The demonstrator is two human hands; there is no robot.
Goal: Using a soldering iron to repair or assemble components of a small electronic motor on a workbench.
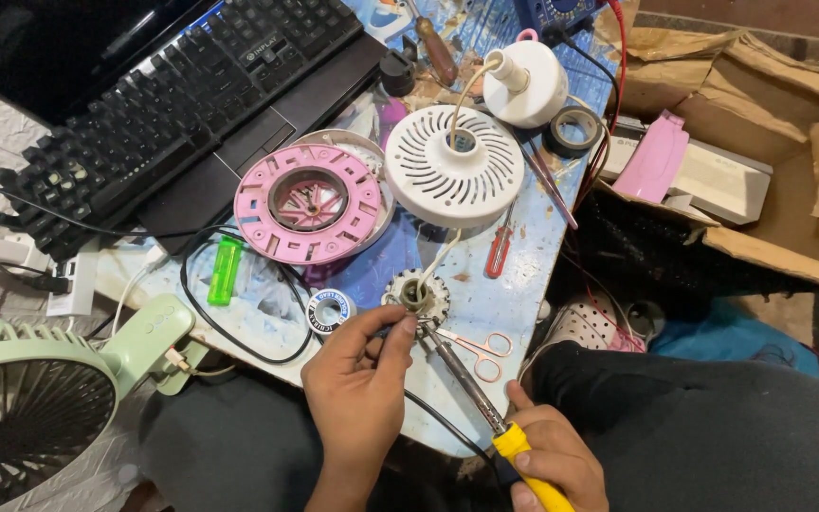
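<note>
Cardboard formed the only open container in view: a torn brown box (pixel 789 123) lay well to the right of the small round motor part (pixel 416 297), and it held a flat white unit (pixel 713 175) with a pink plastic piece (pixel 656 156) resting on top.

The left hand (pixel 357 389) was closed to a pinch, thumb and fingertips gripping something thin (too small to identify) at the near edge of the motor part. The right hand (pixel 547 460) was wrapped around the yellow handle of a soldering iron (pixel 481 398), whose tip reached the same part. A white cord ran up from the part into a white vented cover (pixel 454 166) beyond it.

Small scissors (pixel 483 345) lay just right of the motor part, touching the iron's shaft. A solder spool (pixel 330 309) sat just left. A pink ring housing (pixel 310 202) lay beyond and left, with a green lighter (pixel 225 270) beside it. A red-handled screwdriver (pixel 500 248) lay beyond and right.
</note>
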